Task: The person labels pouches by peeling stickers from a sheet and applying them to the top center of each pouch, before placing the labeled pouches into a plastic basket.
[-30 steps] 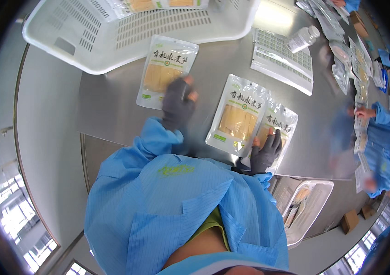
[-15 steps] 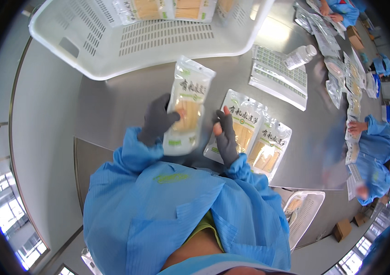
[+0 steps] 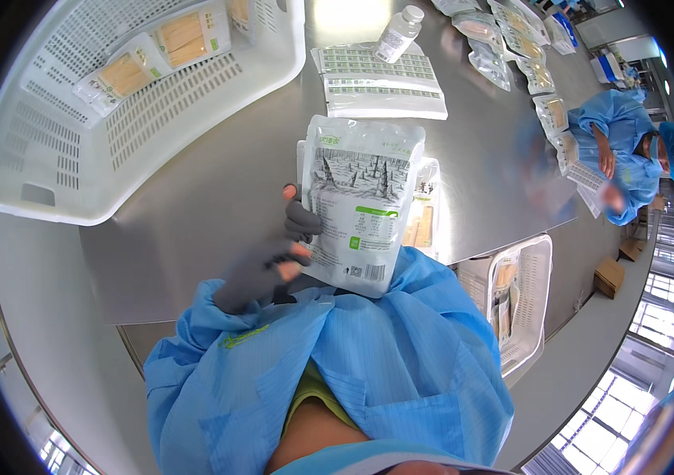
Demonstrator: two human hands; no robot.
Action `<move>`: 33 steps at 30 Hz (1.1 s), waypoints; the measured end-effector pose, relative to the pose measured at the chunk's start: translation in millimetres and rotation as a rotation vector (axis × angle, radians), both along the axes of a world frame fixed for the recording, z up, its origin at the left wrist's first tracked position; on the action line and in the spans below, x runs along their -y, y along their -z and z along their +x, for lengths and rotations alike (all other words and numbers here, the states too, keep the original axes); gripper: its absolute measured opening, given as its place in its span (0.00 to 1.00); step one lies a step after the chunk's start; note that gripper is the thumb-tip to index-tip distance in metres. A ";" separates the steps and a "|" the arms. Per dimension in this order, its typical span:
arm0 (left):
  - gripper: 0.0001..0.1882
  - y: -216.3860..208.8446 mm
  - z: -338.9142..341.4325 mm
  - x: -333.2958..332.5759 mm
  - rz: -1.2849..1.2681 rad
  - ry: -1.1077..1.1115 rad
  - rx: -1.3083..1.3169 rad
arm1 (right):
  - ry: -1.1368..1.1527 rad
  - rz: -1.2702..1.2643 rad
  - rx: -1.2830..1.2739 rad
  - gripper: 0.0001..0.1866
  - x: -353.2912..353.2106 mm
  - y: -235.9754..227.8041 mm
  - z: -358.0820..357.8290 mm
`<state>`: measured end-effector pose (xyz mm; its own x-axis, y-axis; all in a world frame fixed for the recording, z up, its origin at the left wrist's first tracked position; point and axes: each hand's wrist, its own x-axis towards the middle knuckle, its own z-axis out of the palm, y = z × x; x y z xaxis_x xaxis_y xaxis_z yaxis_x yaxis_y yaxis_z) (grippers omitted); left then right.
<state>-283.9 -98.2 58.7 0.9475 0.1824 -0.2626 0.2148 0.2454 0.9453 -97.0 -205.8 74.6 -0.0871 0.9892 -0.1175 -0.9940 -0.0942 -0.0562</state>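
Note:
A white pouch (image 3: 373, 178) stands up in front of me, its printed back with a dark drawing turned my way. Behind it my right hand (image 3: 303, 218), in a dark grey glove with bare fingertips, grips it; only fingers curled at its left edge show. My left hand (image 3: 254, 277), gloved alike and blurred, is close beside the pouch's lower left edge. Its bare thumb and forefinger are a little apart, with nothing visible between them. Partly hidden behind the held pouch lies another pouch (image 3: 424, 226) with pale strips in its clear window.
A white perforated basket (image 3: 60, 194) with several pouches stands at the far left. Label sheets (image 3: 384, 83) and a white bottle (image 3: 399, 33) lie beyond the held pouch. A second basket (image 3: 544, 293) is below the table edge at right. Co-workers sit at right along rows of pouches (image 3: 551, 115).
The pouch from my left hand now appears back side toward me, gripped by my right hand. My left hand has come off it. The view has swung right.

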 end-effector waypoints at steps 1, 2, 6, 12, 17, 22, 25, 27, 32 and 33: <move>0.15 11.0 -7.7 -7.4 -0.069 -0.097 0.010 | 0.014 -0.006 0.021 0.41 -2.4 8.7 -0.9; 0.15 12.5 -11.7 -19.0 -0.105 -0.176 -0.002 | 0.033 -0.018 0.049 0.41 -4.2 16.8 -1.5; 0.16 19.4 -21.9 -75.6 -0.172 -0.426 -0.009 | -0.004 0.116 0.147 0.33 -23.4 34.8 -0.3; 0.17 47.3 -26.3 -178.7 -0.072 -0.798 0.054 | 0.220 -0.456 0.414 0.31 8.0 80.3 23.7; 0.25 46.0 -24.5 -330.5 0.528 -0.979 -0.038 | 0.373 -0.744 1.172 0.21 -28.7 71.4 9.5; 0.26 22.4 11.4 -410.1 0.525 -1.053 -0.058 | 0.175 -0.995 2.352 0.13 -12.6 95.4 -2.0; 0.26 -12.5 59.4 -428.3 0.308 -1.011 -0.053 | 0.207 -0.993 2.341 0.12 -7.6 94.5 3.2; 0.24 -17.8 69.9 -442.4 0.273 -1.017 -0.143 | 0.209 -0.971 2.308 0.12 -13.9 90.3 1.2; 0.18 22.4 66.0 -422.7 0.523 -1.119 -0.196 | 0.197 -0.972 2.313 0.12 -8.7 92.4 4.7; 0.20 13.3 61.1 -398.0 0.457 -1.168 -0.113 | 0.203 -0.958 2.328 0.12 -9.4 92.3 3.5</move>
